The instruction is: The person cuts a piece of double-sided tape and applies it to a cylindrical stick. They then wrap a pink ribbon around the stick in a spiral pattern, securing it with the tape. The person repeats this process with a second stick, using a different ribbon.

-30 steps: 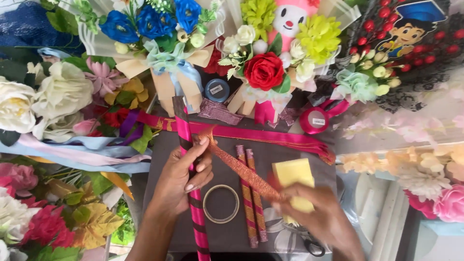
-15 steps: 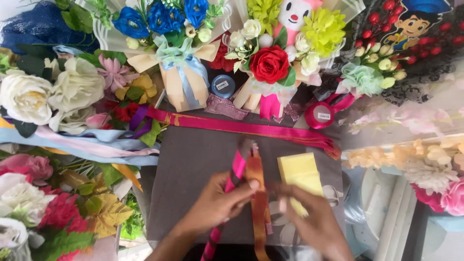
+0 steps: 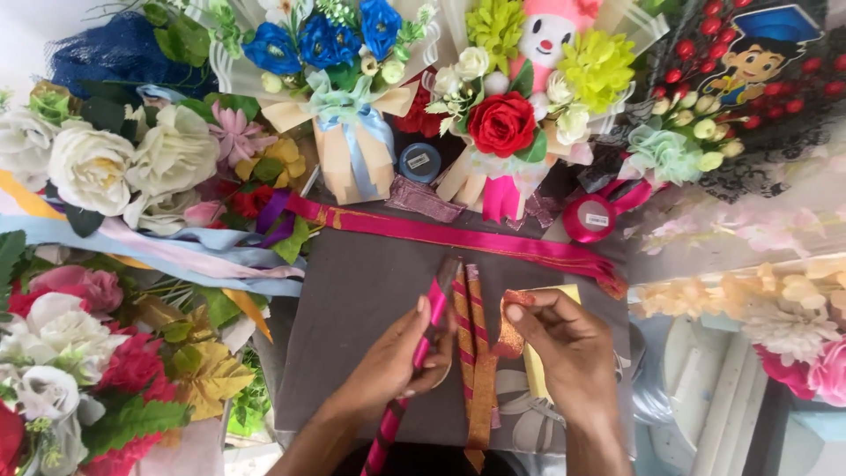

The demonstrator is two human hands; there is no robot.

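Note:
My left hand pinches a pink ribbon strip with dark stripes that runs down toward the bottom edge. My right hand holds the folded end of an orange glitter ribbon between thumb and fingers. Between the hands lie two orange and pink striped strips on a dark grey board. A yellow pad sits partly hidden under my right hand.
A long pink ribbon crosses the top of the board to a pink ribbon spool. Flower bouquets ring the board: a blue one, a red rose one, white flowers at left. Pale ribbons trail left.
The view has shifted. My left hand slid down the pink striped strip. My right hand lifted off the yellow pad and took the end of the orange glitter ribbon.

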